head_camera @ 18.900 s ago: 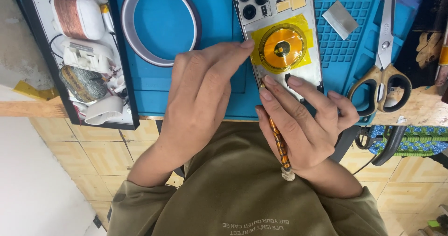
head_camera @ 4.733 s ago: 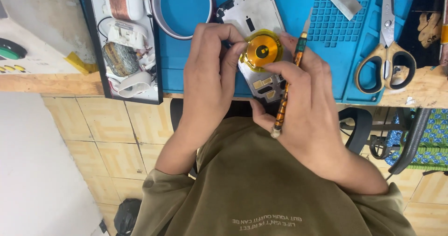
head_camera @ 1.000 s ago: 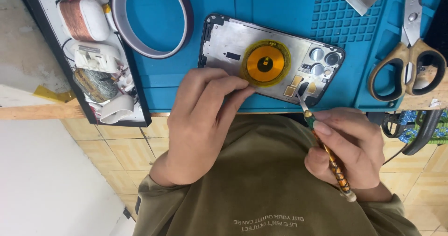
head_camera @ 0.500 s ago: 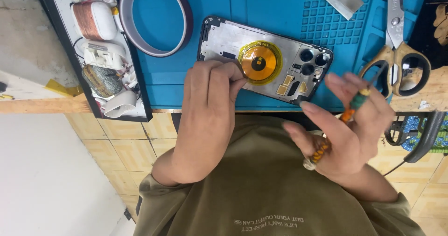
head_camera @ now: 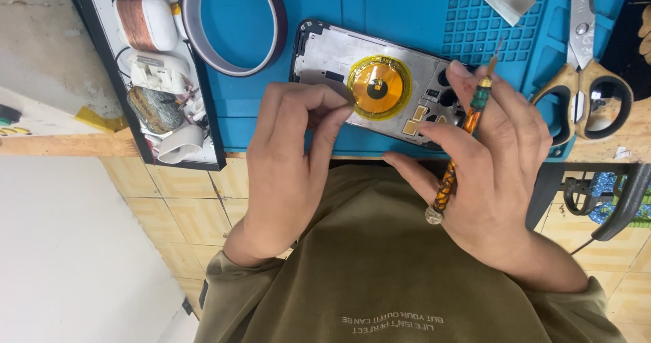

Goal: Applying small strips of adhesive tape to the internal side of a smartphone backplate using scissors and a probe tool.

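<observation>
At far left I see a parts tray (head_camera: 146, 78) and a tape ring (head_camera: 234, 24). My left hand (head_camera: 291, 160) pinches at the opened phone back (head_camera: 380, 85) on the blue mat (head_camera: 380, 4), probably pinning it; its fingertips hide what they hold. My right hand (head_camera: 495, 160) grips the screwdriver (head_camera: 464, 129), lifted clear. I judge I'm between screws; next comes careful tip placement.

We see a blue mat (head_camera: 380, 4) with a moulded grid pattern at its right part. On it the phone frame (head_camera: 352, 55) is silver-grey, edged black, with an orange-gold coil (head_camera: 378, 87) ringed in yellow. Our screwdriver (head_camera: 461, 139) has an orange-and-black patterned handle and a green collar. The tape ring (head_camera: 234, 21) is grey with a purple rim. The scissors (head_camera: 586, 72) have tan-and-black handles. The tray (head_camera: 210, 139) is black-framed, white inside, holding 1 copper-coloured spool (head_camera: 135, 21). Our shirt (head_camera: 380, 275) is olive.
</observation>
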